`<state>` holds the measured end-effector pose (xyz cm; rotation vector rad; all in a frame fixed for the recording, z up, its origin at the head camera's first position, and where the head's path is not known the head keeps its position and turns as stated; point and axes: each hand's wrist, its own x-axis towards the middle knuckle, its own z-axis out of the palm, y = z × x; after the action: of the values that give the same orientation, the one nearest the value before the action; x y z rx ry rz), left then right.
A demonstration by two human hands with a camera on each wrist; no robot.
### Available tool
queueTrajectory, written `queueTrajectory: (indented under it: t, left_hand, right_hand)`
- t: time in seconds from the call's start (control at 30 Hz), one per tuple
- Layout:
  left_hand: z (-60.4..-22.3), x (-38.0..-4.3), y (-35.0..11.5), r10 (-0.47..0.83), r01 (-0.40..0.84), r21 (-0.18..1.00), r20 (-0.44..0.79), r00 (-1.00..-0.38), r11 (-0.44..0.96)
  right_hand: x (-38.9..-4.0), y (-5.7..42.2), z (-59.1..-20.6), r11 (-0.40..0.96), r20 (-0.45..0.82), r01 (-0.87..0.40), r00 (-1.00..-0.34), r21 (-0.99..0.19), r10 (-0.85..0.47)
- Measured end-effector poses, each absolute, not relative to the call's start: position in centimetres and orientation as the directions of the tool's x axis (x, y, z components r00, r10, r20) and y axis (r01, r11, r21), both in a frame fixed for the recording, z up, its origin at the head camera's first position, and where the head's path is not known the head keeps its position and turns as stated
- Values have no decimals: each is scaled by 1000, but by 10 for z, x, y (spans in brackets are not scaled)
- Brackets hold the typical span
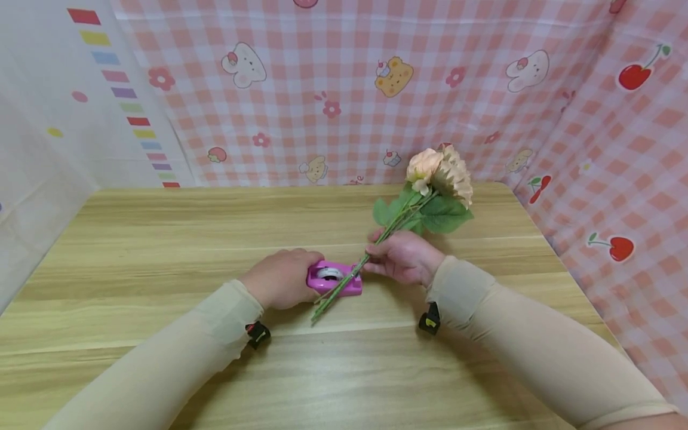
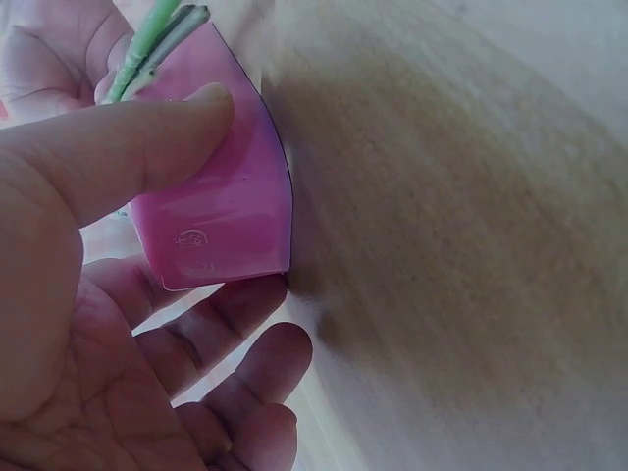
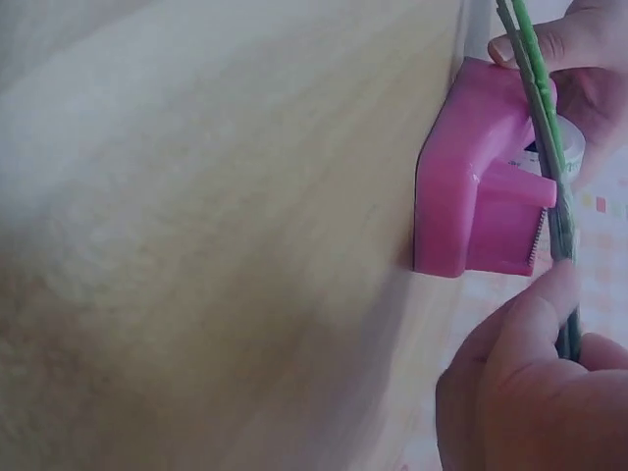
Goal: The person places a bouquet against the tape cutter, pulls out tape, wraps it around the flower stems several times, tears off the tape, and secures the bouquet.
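A pink tape dispenser (image 1: 352,289) with a roll of clear tape (image 1: 329,273) stands on the wooden table. My left hand (image 1: 286,278) grips its left end; in the left wrist view the thumb lies along its pink side (image 2: 221,231). My right hand (image 1: 405,260) pinches the green stems (image 3: 543,93) of the artificial flowers (image 1: 454,176) between thumb and fingers. The stems slant across the top of the dispenser, close by its toothed cutter (image 3: 539,240). The peach blooms and green leaves (image 1: 445,214) point up and right, beyond the right hand.
The wood-grain table (image 1: 161,239) reaches back to a pink checked cloth (image 1: 333,137) with cartoon prints. Another checked cloth (image 1: 618,197) hangs at the right, and a white cloth (image 1: 48,101) at the left. Both wrists carry small black cameras (image 1: 430,319).
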<state>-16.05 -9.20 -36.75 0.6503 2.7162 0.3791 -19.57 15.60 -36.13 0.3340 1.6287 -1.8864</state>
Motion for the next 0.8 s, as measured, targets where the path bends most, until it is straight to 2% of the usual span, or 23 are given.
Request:
queueTrajectory:
  t: [0.23,0.5,0.8]
  left_hand:
    - [-367,-160,-92,475,389,324,-252,-843,862]
    - [-366,-160,-93,475,391,321,-244,-846,862]
    - [-368,-161,-92,478,390,334,-239,-845,858]
  right_hand:
    - [-197,157,-359,13,-577,598,-766,-801,-283]
    - [-195,155,-360,-31,-543,572,-793,-820,-275]
    - [-192,151,-364,-55,-561,583,-799,-810,-217]
